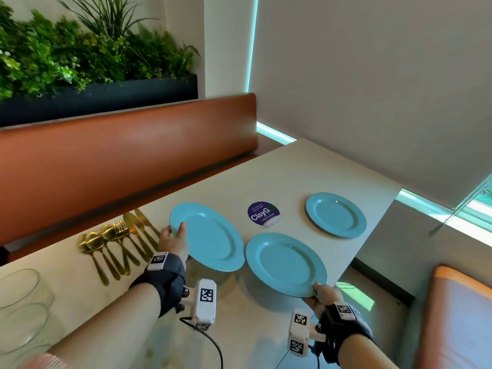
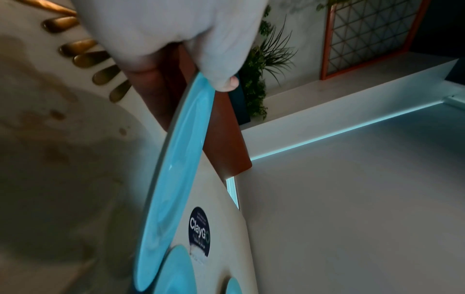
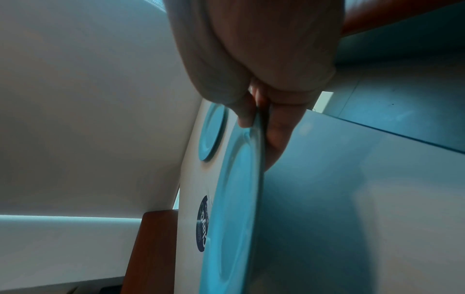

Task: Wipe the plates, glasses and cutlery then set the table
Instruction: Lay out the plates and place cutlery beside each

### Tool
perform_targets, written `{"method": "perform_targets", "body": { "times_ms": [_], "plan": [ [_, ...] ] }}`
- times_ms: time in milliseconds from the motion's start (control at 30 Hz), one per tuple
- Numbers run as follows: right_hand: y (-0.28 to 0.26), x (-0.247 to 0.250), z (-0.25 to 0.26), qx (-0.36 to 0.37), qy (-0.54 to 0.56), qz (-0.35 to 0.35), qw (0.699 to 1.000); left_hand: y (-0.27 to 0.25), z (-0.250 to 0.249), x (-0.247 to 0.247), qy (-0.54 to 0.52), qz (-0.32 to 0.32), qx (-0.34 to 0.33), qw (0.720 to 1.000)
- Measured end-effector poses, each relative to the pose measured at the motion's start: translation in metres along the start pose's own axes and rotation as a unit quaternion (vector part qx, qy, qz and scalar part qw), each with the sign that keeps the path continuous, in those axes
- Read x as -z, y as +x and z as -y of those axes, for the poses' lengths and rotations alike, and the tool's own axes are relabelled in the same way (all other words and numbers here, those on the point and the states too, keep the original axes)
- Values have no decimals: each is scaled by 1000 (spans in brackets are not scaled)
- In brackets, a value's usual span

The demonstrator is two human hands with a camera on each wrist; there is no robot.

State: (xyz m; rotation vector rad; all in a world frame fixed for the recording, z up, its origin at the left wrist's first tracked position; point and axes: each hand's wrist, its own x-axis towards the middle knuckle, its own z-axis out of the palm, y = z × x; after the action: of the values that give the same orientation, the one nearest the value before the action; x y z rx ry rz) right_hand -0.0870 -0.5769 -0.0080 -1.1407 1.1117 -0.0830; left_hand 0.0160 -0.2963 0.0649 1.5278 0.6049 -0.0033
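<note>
My left hand (image 1: pixel 173 242) grips one plate (image 1: pixel 210 239), right hand (image 1: pixel 320 292) another plate (image 1: pixel 286 263); fingers underneath hidden, glasses (image 1: pixel 21 304) cut off.

A pale table (image 1: pixel 300 166) carries a blue plate (image 1: pixel 336 214) near its far right corner and a round purple sticker (image 1: pixel 263 213) at mid-surface – gold cutlery (image 1: pixel 117 243) lies fanned along the left edge, with clear glasses (image 1: pixel 21 302) at the near left corner

Restaurant booth, padded bench (image 1: pixel 127 161), table sticker (image 1: pixel 263 214)
</note>
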Motion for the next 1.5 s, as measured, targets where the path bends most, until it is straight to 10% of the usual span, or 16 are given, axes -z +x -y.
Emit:
{"method": "perform_targets", "body": {
  "times_ms": [1200,1500],
  "plan": [
    [-26,-20,-7,-19,-233,-22,972,-29,3,6,-37,58,30,997],
    [-54,-96,39,12,-59,150,987,-8,-2,-10,-33,110,61,992]
  ]
}}
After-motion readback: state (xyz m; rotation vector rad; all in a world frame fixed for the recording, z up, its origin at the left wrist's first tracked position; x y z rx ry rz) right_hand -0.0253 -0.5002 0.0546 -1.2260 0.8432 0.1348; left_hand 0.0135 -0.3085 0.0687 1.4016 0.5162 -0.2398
